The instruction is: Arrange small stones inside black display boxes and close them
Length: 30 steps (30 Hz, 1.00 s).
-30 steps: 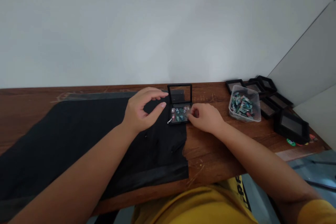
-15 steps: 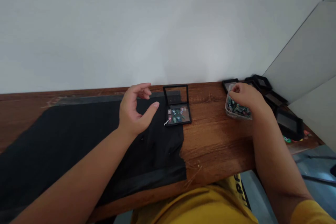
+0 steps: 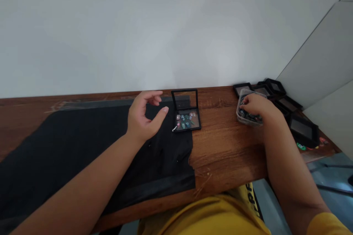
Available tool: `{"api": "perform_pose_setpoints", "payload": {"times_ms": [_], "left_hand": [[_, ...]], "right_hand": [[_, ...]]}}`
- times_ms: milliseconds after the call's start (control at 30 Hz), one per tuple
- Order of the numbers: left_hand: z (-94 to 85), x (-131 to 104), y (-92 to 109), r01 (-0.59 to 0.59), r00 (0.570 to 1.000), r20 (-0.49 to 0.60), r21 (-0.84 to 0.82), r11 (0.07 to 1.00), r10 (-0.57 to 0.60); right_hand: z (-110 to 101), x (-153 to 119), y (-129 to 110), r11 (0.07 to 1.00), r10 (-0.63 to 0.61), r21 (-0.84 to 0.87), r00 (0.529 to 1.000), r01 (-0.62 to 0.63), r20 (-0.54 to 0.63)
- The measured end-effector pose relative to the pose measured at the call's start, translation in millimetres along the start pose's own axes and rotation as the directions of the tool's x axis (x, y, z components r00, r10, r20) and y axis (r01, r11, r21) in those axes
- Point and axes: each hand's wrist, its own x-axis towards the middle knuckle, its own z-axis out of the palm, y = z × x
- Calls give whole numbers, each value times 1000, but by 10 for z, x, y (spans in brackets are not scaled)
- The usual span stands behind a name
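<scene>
Right hand (image 3: 255,107) digs, fingers curled, in the tub (image 3: 248,115); left hand (image 3: 143,117) hovers spread by the open case (image 3: 187,119), likely awaiting another piece.

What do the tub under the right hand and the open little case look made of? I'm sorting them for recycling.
The tub looks like thin clear plastic: the small coloured pieces show through its wall. The open case seems to be matte black rigid plastic, its raised lid holding a see-through glossy window, film or glass, hard to tell.
</scene>
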Motion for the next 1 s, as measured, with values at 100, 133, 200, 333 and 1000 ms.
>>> {"api": "perform_pose_setpoints", "payload": {"times_ms": [100,133,200,333,1000], "left_hand": [[-9,3,21,-6,1000,24,-4,1000,6],[-9,6,28,-4,1000,29,-1,1000,4],[-4,12,36,-2,999,41,5,1000,2],[18,14,22,-6,1000,-10,57,998,6],[235,-147,-297,158,986,28,107,982,-162]], "right_hand": [[-74,-48,-5,1000,-10,-5,990,9,-142],[-104,-73,-18,999,-12,35,978,20,-206],[-152,-129,-77,982,-32,167,942,93,-335],[-109,-267,-360,789,-220,411,834,457,-507],[575,-447,-1108,764,-593,340,804,548,36]]}}
